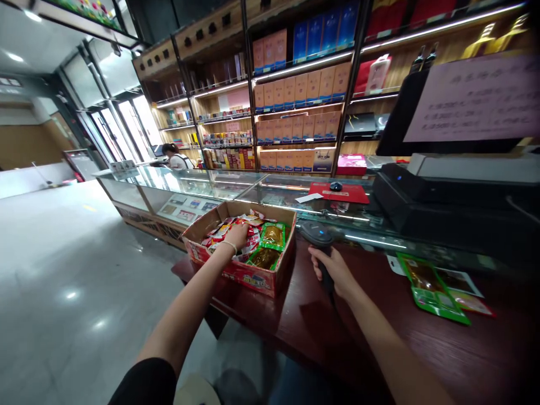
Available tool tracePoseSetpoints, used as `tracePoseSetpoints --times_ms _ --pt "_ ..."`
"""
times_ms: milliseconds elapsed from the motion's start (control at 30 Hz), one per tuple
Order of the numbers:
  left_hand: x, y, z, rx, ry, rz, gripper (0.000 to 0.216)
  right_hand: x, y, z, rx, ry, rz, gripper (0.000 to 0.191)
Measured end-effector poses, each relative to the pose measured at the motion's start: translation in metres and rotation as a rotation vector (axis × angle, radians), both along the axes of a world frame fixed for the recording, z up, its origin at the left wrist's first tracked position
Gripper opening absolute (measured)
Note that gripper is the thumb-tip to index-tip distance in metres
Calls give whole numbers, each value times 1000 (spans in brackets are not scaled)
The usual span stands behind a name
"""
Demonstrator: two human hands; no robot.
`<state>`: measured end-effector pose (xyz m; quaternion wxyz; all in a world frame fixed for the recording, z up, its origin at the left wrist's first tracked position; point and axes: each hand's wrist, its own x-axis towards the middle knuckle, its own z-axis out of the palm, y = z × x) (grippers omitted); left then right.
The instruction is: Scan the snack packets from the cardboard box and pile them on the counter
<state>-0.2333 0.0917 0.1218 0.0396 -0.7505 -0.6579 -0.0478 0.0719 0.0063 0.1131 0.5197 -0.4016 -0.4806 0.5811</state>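
My left hand (238, 236) reaches into an open red cardboard box (253, 279), touching the packets inside. Its fingertips are hidden among red and white snack packets (219, 229), so I cannot tell whether they grip one. Green-edged snack packets (273, 235) with brown contents lie at the right side of the box. My right hand (331, 267) is closed around the handle of a black barcode scanner (316, 233). The scanner is held above the dark red table, right of the box, its cord hanging below my hand. A small blue light shows on its head.
Several packets, one a green-edged snack packet (434, 289), lie on the table (291, 320) at right. A black checkout terminal (455, 197) stands behind them. A glass counter (236, 191) holds a red mat (356, 193) and mouse (336, 186). Another person (180, 160) is farther back.
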Motion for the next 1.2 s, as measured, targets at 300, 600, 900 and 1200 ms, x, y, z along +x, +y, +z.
tracePoseSetpoints --times_ms 300,600,900,1200 --pt "19 -24 25 364 -225 -39 25 16 -15 5 10 25 -31 34" --pt "71 -52 53 205 -1536 -76 27 46 -44 7 43 92 -39 36" --pt "136 -95 28 -64 -1694 -173 35 86 -90 1 17 -14 -77 37" --pt "203 -118 0 -16 -1557 -223 35 127 -134 -21 -53 -63 -105 36"
